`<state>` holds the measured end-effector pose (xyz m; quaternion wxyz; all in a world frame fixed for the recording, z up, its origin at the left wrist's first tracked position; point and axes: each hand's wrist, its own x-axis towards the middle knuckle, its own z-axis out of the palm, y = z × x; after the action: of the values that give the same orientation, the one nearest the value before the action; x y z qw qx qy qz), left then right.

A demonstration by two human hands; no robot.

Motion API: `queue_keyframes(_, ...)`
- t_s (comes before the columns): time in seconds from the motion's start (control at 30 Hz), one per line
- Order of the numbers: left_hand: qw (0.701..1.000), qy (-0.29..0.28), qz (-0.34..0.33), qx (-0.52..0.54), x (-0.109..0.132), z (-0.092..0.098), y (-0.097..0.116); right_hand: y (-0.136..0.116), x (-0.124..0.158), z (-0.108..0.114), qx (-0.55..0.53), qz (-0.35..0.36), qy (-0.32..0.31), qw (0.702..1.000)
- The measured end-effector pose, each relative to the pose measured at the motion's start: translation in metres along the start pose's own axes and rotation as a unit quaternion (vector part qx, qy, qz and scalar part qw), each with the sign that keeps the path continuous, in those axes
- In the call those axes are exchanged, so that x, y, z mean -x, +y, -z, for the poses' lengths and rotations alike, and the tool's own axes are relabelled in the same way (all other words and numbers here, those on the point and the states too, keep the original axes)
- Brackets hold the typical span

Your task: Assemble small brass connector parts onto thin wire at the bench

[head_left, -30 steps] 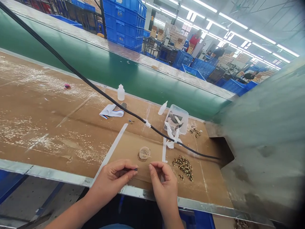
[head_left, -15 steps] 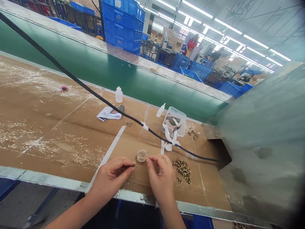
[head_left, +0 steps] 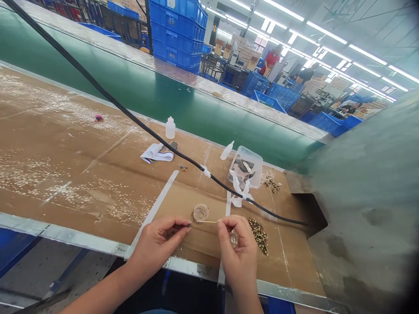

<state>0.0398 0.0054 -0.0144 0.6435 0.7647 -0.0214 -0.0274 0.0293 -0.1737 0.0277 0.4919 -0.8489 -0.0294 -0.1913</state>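
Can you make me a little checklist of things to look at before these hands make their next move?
Left hand pinching the small dark piece: ok, the fingers hold it firmly.
Right hand holding the thin wooden stick: ok, it is pinched at one end.
Stick tip touching the small clear cup: cannot tell, they are very close.
Inside of the cup: cannot tell, it is too small to see.
Black cable away from the hands: ok, it lies beyond them.
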Motion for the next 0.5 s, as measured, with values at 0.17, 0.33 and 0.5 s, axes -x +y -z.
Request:
queue_keyframes(0.17,1.000,-0.006,-0.006,-0.003,0.000,0.000,-0.004,-0.009,0.004,-0.001,-0.002,0.003,-0.032,0.999)
queue_keyframes(0.33,1.000,-0.008,-0.012,-0.007,0.001,0.001,-0.004,-0.008,0.004,-0.003,0.021,0.012,-0.044,0.999)
queue_keyframes(0.5,0.999,-0.015,-0.037,-0.023,0.001,0.002,0.000,-0.014,0.001,-0.003,0.055,0.052,-0.043,0.996)
